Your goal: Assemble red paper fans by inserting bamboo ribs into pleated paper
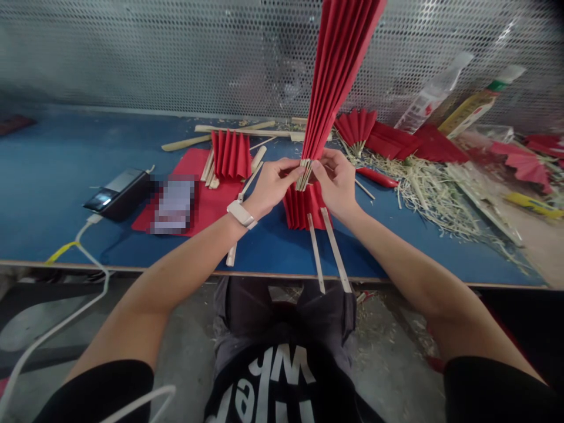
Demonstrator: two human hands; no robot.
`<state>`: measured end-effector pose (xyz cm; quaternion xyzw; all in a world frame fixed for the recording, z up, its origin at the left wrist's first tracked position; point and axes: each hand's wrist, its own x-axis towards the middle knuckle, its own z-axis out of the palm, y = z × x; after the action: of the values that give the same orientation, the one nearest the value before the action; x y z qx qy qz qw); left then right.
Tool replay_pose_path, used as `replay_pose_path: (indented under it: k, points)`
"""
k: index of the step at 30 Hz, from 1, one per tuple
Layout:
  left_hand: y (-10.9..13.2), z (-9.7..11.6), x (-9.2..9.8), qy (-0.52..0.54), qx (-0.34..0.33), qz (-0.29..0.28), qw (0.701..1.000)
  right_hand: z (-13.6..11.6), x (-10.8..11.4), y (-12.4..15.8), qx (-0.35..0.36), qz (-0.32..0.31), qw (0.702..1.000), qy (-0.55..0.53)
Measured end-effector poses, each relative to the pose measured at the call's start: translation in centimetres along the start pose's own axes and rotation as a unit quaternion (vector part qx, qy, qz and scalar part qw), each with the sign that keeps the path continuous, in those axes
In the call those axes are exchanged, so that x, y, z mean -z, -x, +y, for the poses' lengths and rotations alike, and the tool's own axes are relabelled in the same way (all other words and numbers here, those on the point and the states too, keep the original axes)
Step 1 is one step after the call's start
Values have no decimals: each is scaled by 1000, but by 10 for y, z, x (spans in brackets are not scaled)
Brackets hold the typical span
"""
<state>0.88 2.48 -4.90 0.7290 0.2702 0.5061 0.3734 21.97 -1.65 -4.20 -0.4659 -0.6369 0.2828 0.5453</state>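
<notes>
A folded red paper fan (337, 70) stands upright above the blue table (53, 176), its bamboo ribs gathered at the bottom. My left hand (275, 182) pinches the ribs from the left, and my right hand (337, 179) pinches them from the right. Below my hands a second pleated red fan piece (302, 205) rests on the table, with two bamboo sticks (328, 249) reaching toward me over the table edge. Another pleated red fan piece (231, 154) lies to the left on a red sheet (207, 202).
A dark phone-like device (118, 194) with a white cable (94, 264) lies at the left. Bamboo shavings (423, 188), more red fans (396, 138) and plastic bottles (471, 106) crowd the right. Loose bamboo slats (229, 132) lie at the back. A perforated metal wall (154, 53) stands behind.
</notes>
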Motion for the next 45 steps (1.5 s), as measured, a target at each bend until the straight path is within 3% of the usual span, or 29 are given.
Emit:
replay_pose_path:
  k: [13, 19, 23, 32, 45]
  points:
    - [0, -4, -2, 9, -18, 9, 1000, 14, -1, -3, 9, 4, 999, -34]
    - [1, 4, -3, -11, -7, 46, 999, 7, -1, -1, 20, 39, 999, 32]
    - [4, 13, -5, -53, -8, 56, 997, 4, -3, 1, 16, 7, 999, -38]
    - [-1, 12, -5, 19, -24, 41, 999, 22, 2, -8, 2, -49, 977, -207]
    - [-3, -3, -12, 90, 27, 88, 992, 24, 3, -13, -48, -57, 962, -262]
